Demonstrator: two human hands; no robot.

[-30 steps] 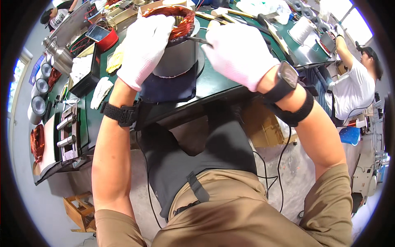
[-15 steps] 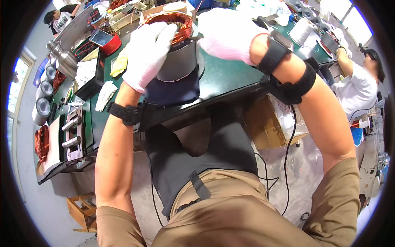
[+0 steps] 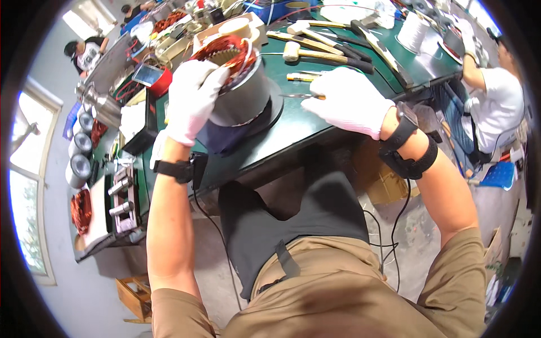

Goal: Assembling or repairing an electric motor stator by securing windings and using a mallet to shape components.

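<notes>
On the table's near edge stands a motor stator, a grey metal cylinder (image 3: 243,101) with copper windings (image 3: 248,52) bulging from its top. It leans a little and rests on dark cloth (image 3: 217,138) and a round base. My left hand (image 3: 194,98), in a white glove, is closed at the stator's left upper edge, thumb and fingers against the windings. My right hand (image 3: 352,100), also gloved, is to the right of the stator and apart from it. Its fingers close round a slim, pointed metal tool (image 3: 296,96) whose tip points left, toward the stator; its handle is hidden in the palm.
Several mallets and hammers (image 3: 327,53) lie behind my right hand. A white spool (image 3: 414,34) stands farther right, near a seated co-worker (image 3: 496,96). At left are a black tray (image 3: 141,127), a red box-like device (image 3: 160,81) and a metal frame (image 3: 124,197).
My right hand has moved away from the stator, rightward and nearer to me, uncovering the mallets; the pointed tool now shows in it. My left hand stays on the windings. The whole view has shifted.
</notes>
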